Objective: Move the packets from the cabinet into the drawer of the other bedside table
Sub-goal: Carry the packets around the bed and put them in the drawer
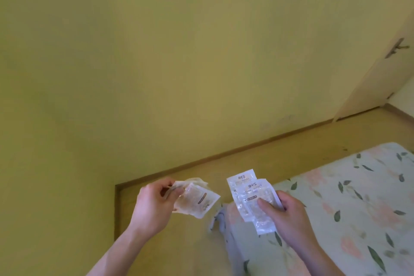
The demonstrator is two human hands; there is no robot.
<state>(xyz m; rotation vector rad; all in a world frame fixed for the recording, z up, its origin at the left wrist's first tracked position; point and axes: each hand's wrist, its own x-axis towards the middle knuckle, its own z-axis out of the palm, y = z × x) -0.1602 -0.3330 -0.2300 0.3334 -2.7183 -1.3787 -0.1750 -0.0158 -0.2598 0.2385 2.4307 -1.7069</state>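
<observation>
Hands (154, 206) w/ crinkly clear packets (253, 199)

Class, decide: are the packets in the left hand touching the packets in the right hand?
Apart. The head view shows bare floor between the left hand's packets and the right hand's packets.

clear white-edged packets (196, 197) fanned at left, two more packets (253, 197) overlapping upright at right, all held aloft.
</observation>
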